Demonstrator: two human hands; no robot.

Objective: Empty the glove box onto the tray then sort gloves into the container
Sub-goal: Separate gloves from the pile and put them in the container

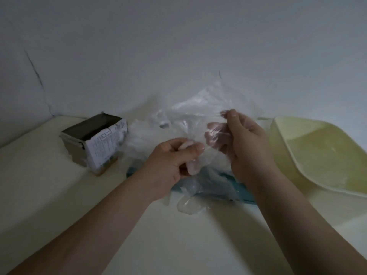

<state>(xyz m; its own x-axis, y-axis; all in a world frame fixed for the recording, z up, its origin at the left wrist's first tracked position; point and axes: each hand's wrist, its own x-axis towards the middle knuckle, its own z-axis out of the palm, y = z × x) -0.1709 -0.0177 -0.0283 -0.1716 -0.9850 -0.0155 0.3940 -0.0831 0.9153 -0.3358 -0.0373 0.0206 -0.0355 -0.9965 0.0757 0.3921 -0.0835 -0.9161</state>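
Pale wall point(178, 46) with a thin dark crack at 10 o'clock stands behind a cream tabletop point(49, 195). At the middle of the view a teal tray point(244, 199) lies on the tabletop, mostly hidden under a loose heap of clear plastic gloves point(147, 133). One glove from the heap point(188, 207) spills over the tray's near edge onto the tabletop, at 6 o'clock from the heap.

Both hands are raised over the tray and share one clear glove point(210, 104), held above the heap. The left hand point(170, 165) has its fingers curled, thumb and forefinger pinching the lower part of the film. The right hand point(246, 145) pinches the glove's upper edge between thumb and forefinger, and its other fingers show bent behind the film.

At 9 o'clock from the tray the glove box point(95, 141) stands upright just beside the heap, its top torn open and its inside dark. At 3 o'clock from the tray a pale yellow container point(321, 155) sits on the tabletop, close to the right hand.
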